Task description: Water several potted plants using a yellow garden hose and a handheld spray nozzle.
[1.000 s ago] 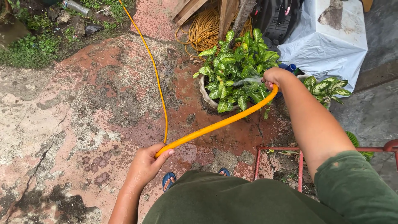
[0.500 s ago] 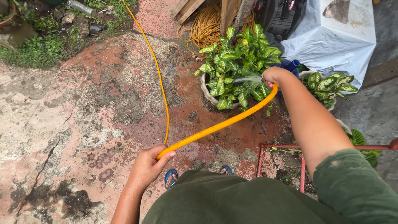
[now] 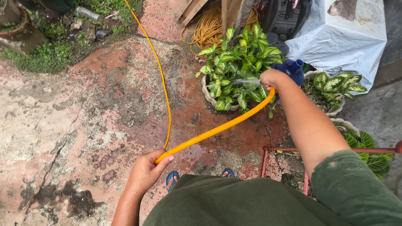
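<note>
An orange garden hose [image 3: 209, 133] runs from the top of the ground down in a loop to my left hand [image 3: 147, 170], which grips it low near my waist. From there it rises to my right hand [image 3: 271, 78], which holds the hose end. A thin spray of water leaves that end toward a leafy green plant in a pale pot [image 3: 234, 69], just left of my right hand. My feet in blue sandals [image 3: 171, 179] stand below on the wet reddish concrete.
A second potted plant [image 3: 335, 90] stands right of my arm, and a third [image 3: 368, 146] lower right. A red metal frame [image 3: 293, 152] lies beside my feet. A white plastic cover [image 3: 339, 37], a blue bottle [image 3: 293, 69], coiled rope [image 3: 207, 27] and planks sit behind.
Both hands keep their hold on the hose. The view has shifted slightly and the spray stays on the same plant.
</note>
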